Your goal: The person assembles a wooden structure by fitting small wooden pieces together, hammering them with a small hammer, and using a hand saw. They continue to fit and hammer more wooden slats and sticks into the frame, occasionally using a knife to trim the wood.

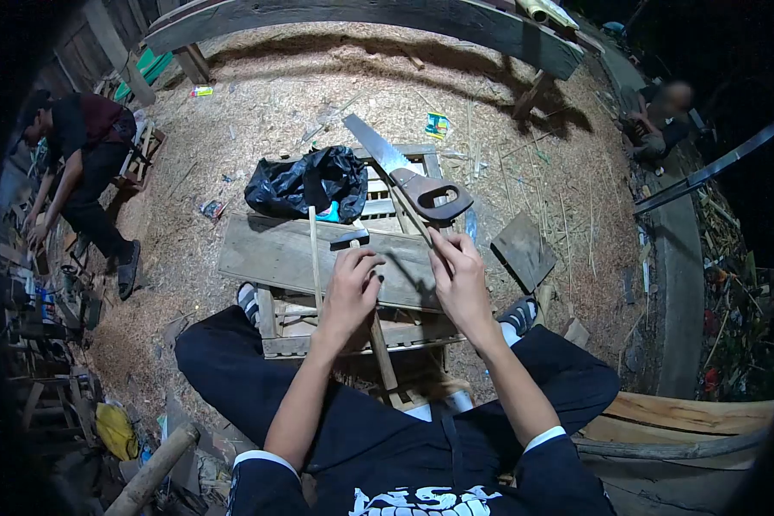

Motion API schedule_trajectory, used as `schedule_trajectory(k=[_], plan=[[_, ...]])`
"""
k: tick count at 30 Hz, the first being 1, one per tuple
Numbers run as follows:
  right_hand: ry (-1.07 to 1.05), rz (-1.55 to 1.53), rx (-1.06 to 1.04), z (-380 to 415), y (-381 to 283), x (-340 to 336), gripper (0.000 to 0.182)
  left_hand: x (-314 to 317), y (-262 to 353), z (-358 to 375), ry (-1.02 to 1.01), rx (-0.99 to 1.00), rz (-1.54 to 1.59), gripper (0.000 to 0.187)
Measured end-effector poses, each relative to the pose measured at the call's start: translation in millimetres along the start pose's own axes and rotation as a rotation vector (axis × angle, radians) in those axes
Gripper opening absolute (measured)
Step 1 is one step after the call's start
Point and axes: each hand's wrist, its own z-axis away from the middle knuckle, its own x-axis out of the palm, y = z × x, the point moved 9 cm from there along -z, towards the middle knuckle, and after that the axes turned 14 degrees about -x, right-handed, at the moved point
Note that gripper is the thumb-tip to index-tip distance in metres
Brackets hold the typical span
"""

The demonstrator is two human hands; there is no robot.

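My left hand (353, 284) is curled closed above a wooden board (271, 249), over the handle of a hammer (378, 344). A tiny dark spot shows at its fingertips; I cannot make out what it holds. My right hand (462, 279) is closed in a pinch at the lower end of a thin wooden strip (414, 215), which slants up and away past the saw. The handsaw (421, 193), with its brown handle, lies just beyond my right hand. A thin upright stick (315, 258) is left of my left hand.
Under the board is a slatted wooden stand (288, 346). A black plastic bag (305, 185) lies at its far side, and a square wooden piece (525, 252) at right. One person (82, 163) bends at left; another person (658, 120) sits far right. A long beam (370, 21) spans the back.
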Motion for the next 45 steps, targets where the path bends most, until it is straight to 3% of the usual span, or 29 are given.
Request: schedule_trajectory(k=[2, 4, 6, 8, 13, 16, 18, 19, 23, 24, 26, 27, 28, 30, 31, 32, 34, 37, 40, 42, 43, 45], plan=[[0.026, -0.025, 0.015, 7.6, 1.5, 5.6, 0.033, -5.6, 10.5, -1.4, 0.031, 0.010, 0.014, 0.028], [0.014, -0.048, 0.096, 15.8, 1.0, 16.7, 0.031, -9.2, 11.5, -5.6, -0.007, -0.174, 0.185, 0.030], [0.031, -0.058, 0.065, 12.2, -3.6, 28.0, 0.031, -7.9, 23.8, -6.9, 0.021, -0.052, 0.119, 0.035], [0.081, -0.073, 0.058, 0.1, -9.3, 31.4, 0.033, 5.9, 14.6, -5.0, -0.094, -0.290, 0.397, 0.040], [0.056, -0.076, 0.037, -12.9, -15.4, 35.3, 0.035, 12.2, 5.7, -12.9, -0.039, -0.271, 0.498, 0.047], [0.013, -0.089, 0.050, -4.3, -10.8, 33.5, 0.037, 19.7, 2.5, -14.7, -0.110, -0.363, 0.576, 0.047], [0.031, -0.261, 0.131, 6.2, 5.7, 33.1, 0.040, 40.7, 0.3, -7.5, -0.288, -0.544, 0.678, 0.048], [-0.057, -0.129, 0.094, 8.6, 9.7, 30.5, 0.044, 48.6, -2.7, -7.0, -0.264, -0.550, 0.726, 0.047], [-0.137, -0.126, 0.124, 24.8, 24.0, 21.2, 0.048, 67.4, 1.8, -8.3, -0.358, -0.532, 0.633, 0.052], [-0.130, -0.127, 0.130, 26.5, 24.2, 14.8, 0.048, 69.3, 4.6, -10.9, -0.313, -0.495, 0.656, 0.052], [-0.274, -0.250, 0.341, 40.6, 35.5, 20.8, 0.049, 72.5, 5.7, -12.1, -0.266, -0.461, 0.675, 0.052], [-0.187, -0.081, 0.156, 35.1, 22.8, 12.4, 0.050, 74.2, 5.0, -13.1, -0.266, -0.481, 0.672, 0.051], [-0.188, -0.086, 0.155, 38.7, 23.0, 10.5, 0.050, 75.1, 4.7, -15.6, -0.265, -0.500, 0.668, 0.051], [-0.192, -0.205, 0.368, 52.0, 32.8, 8.7, 0.045, 54.7, 7.4, -28.8, -0.048, -0.440, 0.650, 0.049], [-0.070, -0.475, 0.511, 63.9, 43.5, 16.5, 0.045, 43.0, 13.9, -34.8, -0.044, -0.461, 0.629, 0.048], [-0.076, -0.482, 0.510, 68.7, 47.1, 19.8, 0.045, 32.5, 14.6, -40.4, -0.037, -0.483, 0.609, 0.048], [-0.103, -0.155, 0.252, 53.7, 30.4, 7.2, 0.044, 17.0, 2.1, -46.1, 0.019, -0.511, 0.558, 0.047], [-0.175, -0.109, 0.181, 52.0, 24.7, 29.8, 0.042, -5.9, -26.3, -61.6, 0.093, -0.531, 0.640, 0.043], [-0.214, -0.057, 0.075, 51.9, 6.3, 58.9, 0.044, -37.6, -32.1, -57.4, 0.099, -0.559, 0.355, 0.042], [-0.234, 0.000, 0.011, 58.0, -6.2, 80.7, 0.051, -44.6, -31.1, -45.9, 0.189, -0.217, 0.158, 0.038], [-0.285, 0.093, -0.039, 61.3, -15.9, 89.6, 0.064, -54.5, -7.5, -33.6, 0.117, -0.272, 0.052, 0.035], [-0.330, 0.148, -0.034, 65.7, -25.8, 103.7, 0.071, -56.3, -12.7, -14.0, 0.053, -0.339, 0.001, 0.035]])
